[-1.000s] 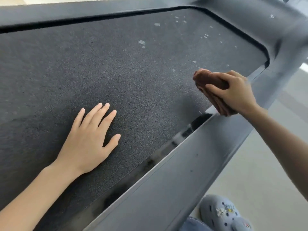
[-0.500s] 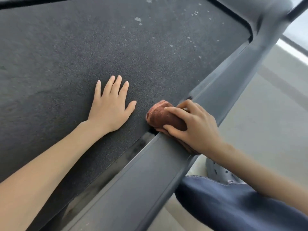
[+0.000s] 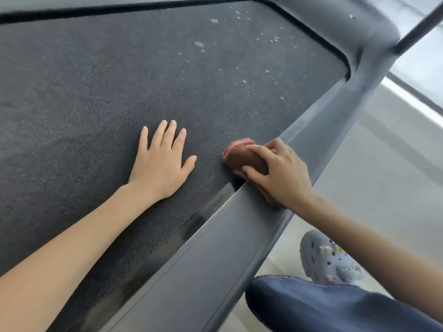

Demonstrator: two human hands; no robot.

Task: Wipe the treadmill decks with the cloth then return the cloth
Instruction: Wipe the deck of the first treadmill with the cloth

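Observation:
The dark textured treadmill belt [image 3: 96, 97] fills most of the view, with pale specks toward its far right end. My left hand [image 3: 163, 161] lies flat on the belt, fingers spread, holding nothing. Just to its right, my right hand [image 3: 280, 173] presses a bunched reddish-brown cloth [image 3: 242, 155] against the belt's right edge, where the belt meets the grey side rail [image 3: 215, 259]. Part of the cloth is hidden under that hand.
The grey side rail runs diagonally from the bottom left to the frame's rounded far corner [image 3: 369, 37]. Beyond it is a pale floor [image 3: 383, 168]. A grey clog with charms [image 3: 328, 257] and a blue trouser leg [image 3: 311, 305] are at the bottom right.
My right hand has slid the cloth along the belt's right edge, from the far speckled end back toward me, stopping beside my left hand. My left hand stays flat on the belt.

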